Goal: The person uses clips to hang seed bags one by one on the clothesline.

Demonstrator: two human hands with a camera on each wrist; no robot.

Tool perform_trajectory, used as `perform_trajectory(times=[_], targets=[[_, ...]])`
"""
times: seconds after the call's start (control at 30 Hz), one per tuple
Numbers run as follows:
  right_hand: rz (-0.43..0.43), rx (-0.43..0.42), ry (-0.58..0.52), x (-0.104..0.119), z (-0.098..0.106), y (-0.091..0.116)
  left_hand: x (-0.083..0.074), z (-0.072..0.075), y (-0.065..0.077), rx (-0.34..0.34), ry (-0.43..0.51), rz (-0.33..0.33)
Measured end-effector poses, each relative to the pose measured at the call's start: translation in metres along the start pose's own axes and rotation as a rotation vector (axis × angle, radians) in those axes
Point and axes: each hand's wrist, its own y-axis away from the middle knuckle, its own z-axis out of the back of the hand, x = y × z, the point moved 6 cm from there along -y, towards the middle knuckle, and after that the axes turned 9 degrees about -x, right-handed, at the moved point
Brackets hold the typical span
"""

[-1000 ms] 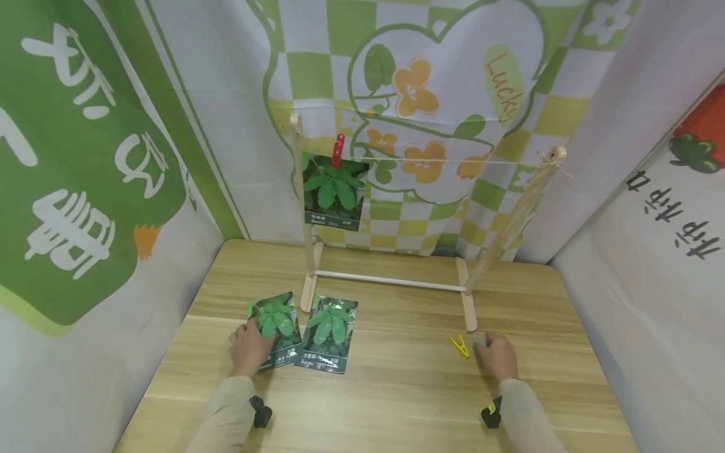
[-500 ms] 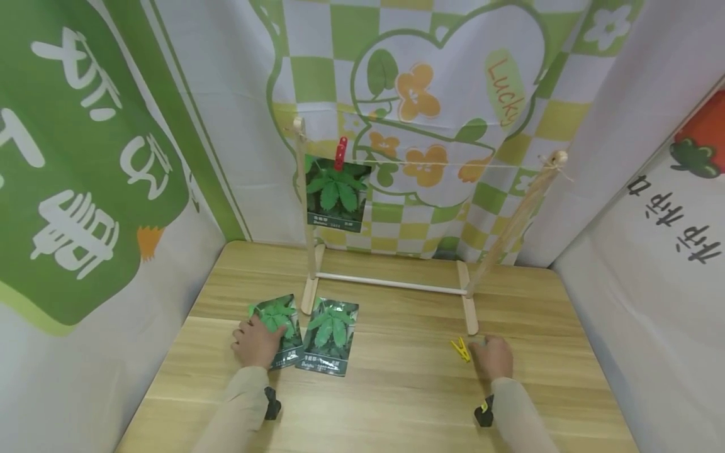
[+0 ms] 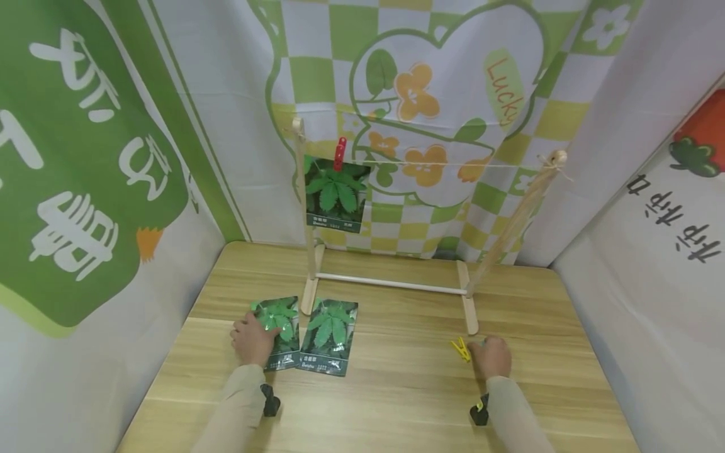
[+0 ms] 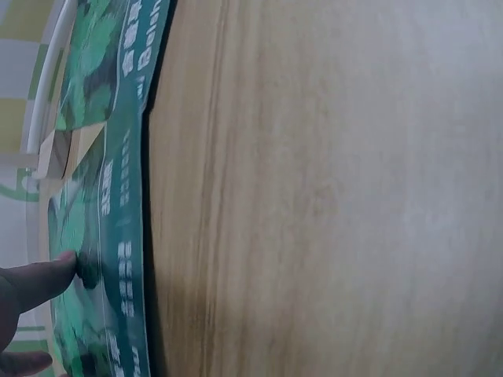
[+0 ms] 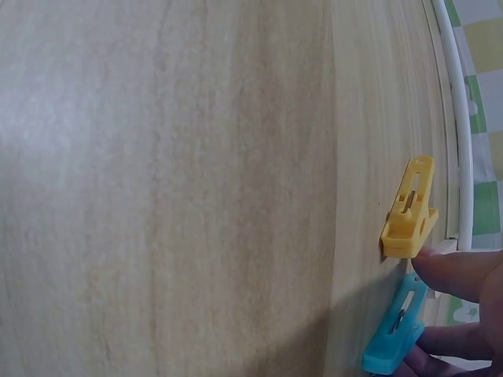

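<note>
My left hand [image 3: 252,340] rests on the left seed packet [image 3: 287,314], a glossy green one with a leaf picture. Its thumb [image 4: 55,279] touches the packet's face in the left wrist view. A second matching seed packet [image 3: 328,333] lies beside it, their lower corners meeting. At the right, my right hand [image 3: 491,358] is over a blue clothespin [image 5: 397,326], mostly hidden from the head camera. The thumb is between it and a yellow clothespin [image 5: 409,208], with other fingers along the blue one's far side. Both clothespins lie on the table.
A wooden drying rack [image 3: 311,251] stands at the back with a string [image 3: 442,163] across its posts. A red clothespin [image 3: 340,154] holds another seed packet [image 3: 337,195] on the string's left end. The wooden table [image 3: 396,390] meets fabric walls at its back and sides.
The left seed packet has turned and now stands straighter beside the other. My left hand shifted slightly right with it. My right hand moved slightly left over the blue clothespin.
</note>
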Motion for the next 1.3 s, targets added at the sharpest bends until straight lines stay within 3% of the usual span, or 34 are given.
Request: perform_trajectory(times=[0.27,0.43,0.6,0.77,1.0,1.3], targets=[[-0.024,0.001,-0.009,0.001,0.0,0.0,0.016,0.002,-0.007,0.083,0.171,0.09],[-0.039,0.003,-0.029,0.001,-0.001,0.0,0.026,0.004,-0.011,0.146,0.214,0.172],[-0.049,0.007,-0.03,0.0,-0.001,0.0,0.026,0.012,-0.011,0.18,0.293,0.242],[-0.056,0.012,-0.029,0.001,0.0,0.001,0.025,0.019,-0.008,0.19,0.342,0.267],[-0.037,0.02,-0.032,0.001,-0.001,-0.001,0.029,0.018,-0.008,0.214,0.356,0.307],[-0.047,0.094,-0.075,-0.004,0.0,-0.001,0.043,0.007,-0.007,0.279,0.534,0.402]])
